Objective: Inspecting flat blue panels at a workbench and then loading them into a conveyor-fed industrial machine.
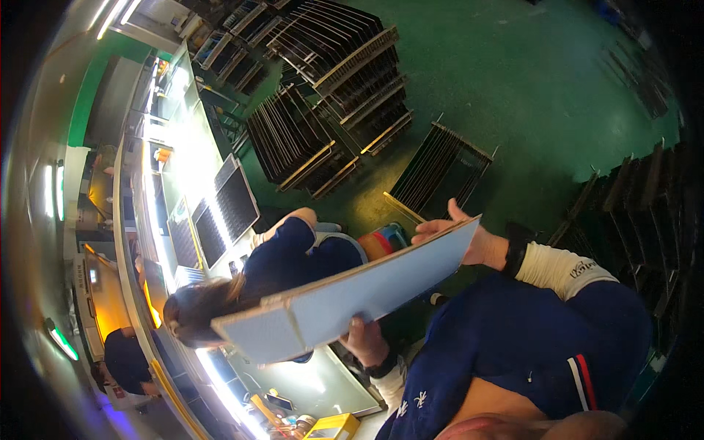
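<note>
A long, flat light-blue board (381, 293) with thin brown edges is held up tilted in front of my body. A seam crosses it near its left end; whether it is one board or several stacked, I cannot tell. My left hand (364, 343) grips its lower edge, thumb on the blue face and the other fingers hidden behind. My right hand (469, 242) holds the right end, thumb raised, palm and fingers partly behind the board. Dark bands show at both wrists, above light sleeves.
A co-worker in dark blue (279, 260) sits behind the board at a brightly lit bench (323, 381) with dark panels (224, 213). A dark slotted rack (440, 169) stands on the green floor (513, 95). Stacked racks (293, 136) fill the back; more racks (638, 213) line the right.
</note>
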The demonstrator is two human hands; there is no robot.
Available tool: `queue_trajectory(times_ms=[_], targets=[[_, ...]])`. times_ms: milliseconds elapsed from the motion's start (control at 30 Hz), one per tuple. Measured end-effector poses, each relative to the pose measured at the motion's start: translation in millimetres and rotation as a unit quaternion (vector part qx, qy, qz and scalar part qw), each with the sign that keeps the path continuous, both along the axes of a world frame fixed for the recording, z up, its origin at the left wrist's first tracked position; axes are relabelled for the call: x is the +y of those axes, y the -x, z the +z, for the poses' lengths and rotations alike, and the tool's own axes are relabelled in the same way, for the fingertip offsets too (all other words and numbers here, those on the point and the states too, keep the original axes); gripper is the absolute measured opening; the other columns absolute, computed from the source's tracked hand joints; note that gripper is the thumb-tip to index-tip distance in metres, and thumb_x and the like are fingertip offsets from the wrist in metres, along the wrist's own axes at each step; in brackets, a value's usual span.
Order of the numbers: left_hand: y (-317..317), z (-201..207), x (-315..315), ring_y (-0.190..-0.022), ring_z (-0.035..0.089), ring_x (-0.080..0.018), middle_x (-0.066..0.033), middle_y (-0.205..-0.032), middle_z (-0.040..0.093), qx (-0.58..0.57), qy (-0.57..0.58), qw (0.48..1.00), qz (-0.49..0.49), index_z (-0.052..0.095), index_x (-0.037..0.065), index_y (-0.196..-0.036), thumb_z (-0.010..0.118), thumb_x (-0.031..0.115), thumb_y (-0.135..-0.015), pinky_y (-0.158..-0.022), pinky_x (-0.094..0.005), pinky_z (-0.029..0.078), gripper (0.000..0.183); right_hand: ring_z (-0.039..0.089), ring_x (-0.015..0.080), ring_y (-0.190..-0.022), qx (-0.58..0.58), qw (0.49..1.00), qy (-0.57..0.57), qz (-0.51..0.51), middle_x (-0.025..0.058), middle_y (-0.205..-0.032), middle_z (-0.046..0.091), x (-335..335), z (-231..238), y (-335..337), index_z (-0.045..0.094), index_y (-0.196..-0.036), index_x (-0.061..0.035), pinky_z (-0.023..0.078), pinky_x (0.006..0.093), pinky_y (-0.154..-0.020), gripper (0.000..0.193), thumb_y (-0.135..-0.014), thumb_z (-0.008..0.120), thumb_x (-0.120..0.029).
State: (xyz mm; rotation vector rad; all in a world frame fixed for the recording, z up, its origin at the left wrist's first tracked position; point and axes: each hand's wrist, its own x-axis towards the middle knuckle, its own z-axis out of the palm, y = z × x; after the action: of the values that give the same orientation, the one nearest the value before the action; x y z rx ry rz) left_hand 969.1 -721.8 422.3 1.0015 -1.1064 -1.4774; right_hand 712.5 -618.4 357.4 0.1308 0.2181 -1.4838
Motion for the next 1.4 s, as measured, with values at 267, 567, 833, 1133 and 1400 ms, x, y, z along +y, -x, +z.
queue_trajectory(times_ms=[267, 567, 833, 1133, 1400], targets=[[165, 0, 26, -0.099, 0.056, -0.0176, -0.0069, -0.106, 0.06, 0.112, -0.165, 0.971, -0.131, 0.057, 0.003, -0.111, 0.063, 0.006, -0.08, -0.087, -0.0327, 0.045, 0.032, 0.052, 0.0291, -0.113, -0.053, 0.994, -0.004, -0.091, 0.0128, -0.126, 0.055, 54, -30, 118, 0.051, -0.127, -0.0043, 0.04, 0.0465, -0.098, 0.079, -0.088, 0.028, -0.069], [285, 11, 33, -0.098, 0.055, -0.0182, -0.0048, -0.106, 0.057, 0.136, -0.178, 0.94, -0.256, 0.055, 0.0, -0.112, 0.054, 0.0, -0.086, -0.084, -0.0323, 0.045, 0.026, 0.044, 0.0256, -0.122, 0.004, 0.972, -0.062, -0.226, 0.0111, -0.134, 0.047, 77, 13, 180, 0.04, -0.135, -0.0046, 0.031, 0.0421, -0.107, 0.071, -0.095, 0.018, -0.059], [359, -10, 12, -0.11, 0.052, -0.0261, -0.0146, -0.12, 0.055, 0.183, -0.281, 0.862, -0.38, 0.05, -0.007, -0.118, 0.052, 0.017, -0.092, -0.095, -0.0422, 0.042, 0.036, 0.048, 0.0313, -0.118, -0.036, 0.922, -0.094, -0.374, 0.0145, -0.129, 0.052, 124, 1, 225, 0.05, -0.126, -0.0048, 0.035, 0.0515, -0.102, 0.077, -0.085, 0.037, -0.069], [474, -22, 47, -0.113, 0.049, -0.0287, -0.0158, -0.124, 0.05, 0.154, -0.218, 0.882, -0.388, 0.044, -0.005, -0.126, 0.051, 0.027, -0.092, -0.096, -0.045, 0.04, 0.047, 0.055, 0.0251, -0.113, 0.062, 0.916, -0.135, -0.374, 0.0109, -0.122, 0.058, 160, -21, 297, 0.053, -0.121, -0.0042, 0.041, 0.0448, -0.099, 0.06, -0.092, 0.042, -0.055], [664, -3, 171, -0.108, 0.052, -0.0256, -0.0128, -0.12, 0.053, 0.088, -0.186, 0.889, -0.41, 0.044, -0.003, -0.125, 0.057, 0.018, -0.09, -0.091, -0.0454, 0.042, 0.042, 0.052, 0.0293, -0.116, 0.053, 0.924, -0.053, -0.375, 0.0152, -0.125, 0.055, 270, 3, 460, 0.046, -0.127, 0.0006, 0.036, 0.048, -0.102, 0.052, -0.09, 0.058, -0.033]])
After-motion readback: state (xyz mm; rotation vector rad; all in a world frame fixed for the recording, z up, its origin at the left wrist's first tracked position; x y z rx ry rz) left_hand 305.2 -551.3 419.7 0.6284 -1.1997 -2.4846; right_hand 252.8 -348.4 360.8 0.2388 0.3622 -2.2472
